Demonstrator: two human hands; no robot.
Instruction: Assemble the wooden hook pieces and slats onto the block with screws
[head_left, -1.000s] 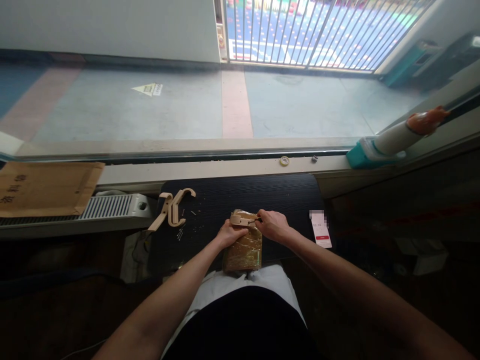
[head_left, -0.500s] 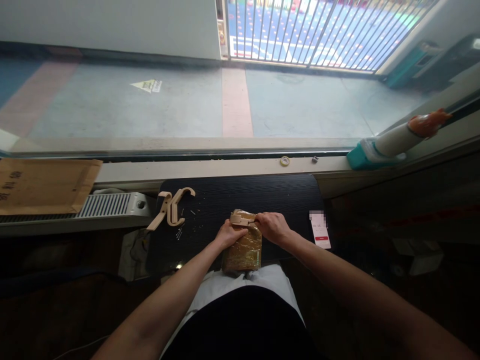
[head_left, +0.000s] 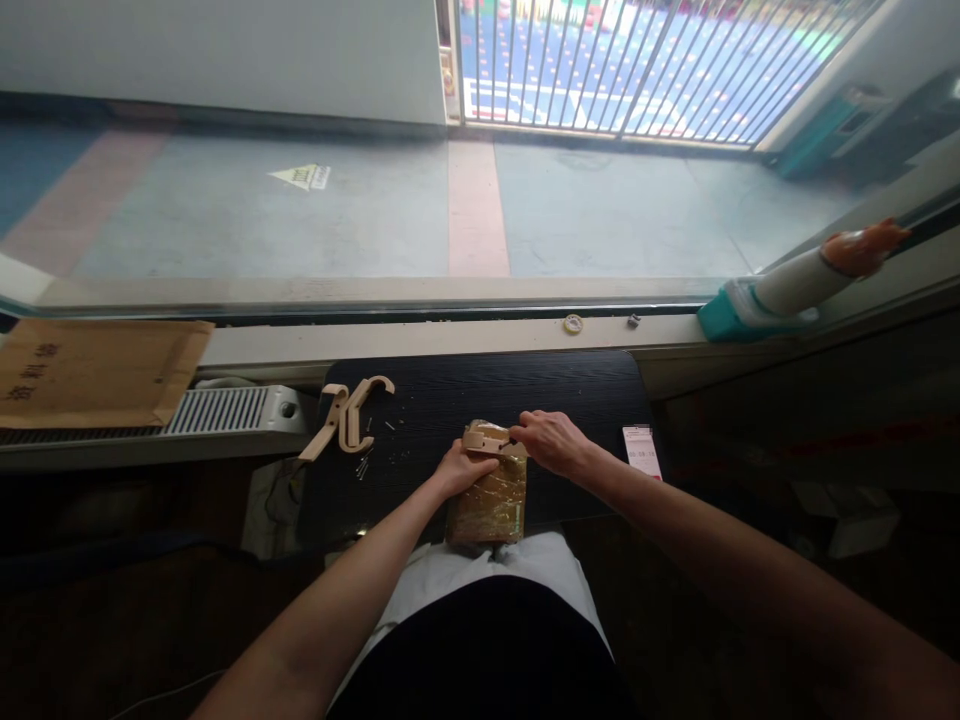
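Observation:
My left hand (head_left: 457, 470) is closed on a light wooden piece (head_left: 480, 440), its thumb lying along the near side. Beneath that piece is a parcel (head_left: 489, 505) wrapped in shiny brown tape, at the table's near edge by my lap. My right hand (head_left: 553, 440) pinches a thin dark tool (head_left: 508, 441) whose end meets the right part of the wooden piece; its exact kind is too small to make out. Left of my hands lie hook-shaped wooden pieces (head_left: 352, 415), with several loose screws (head_left: 363, 467) near them.
The black table (head_left: 510, 380) stands against a window sill (head_left: 450, 335). A phone (head_left: 641, 452) lies at its right edge. On the sill are a roll of tape (head_left: 573, 323) and a teal container (head_left: 729, 312). A brown envelope (head_left: 105, 370) rests over the radiator (head_left: 225, 408).
My right hand has turned slightly and its fingers sit a little farther right and higher. The left hand still steadies the wooden piece. The whole view has shifted slightly.

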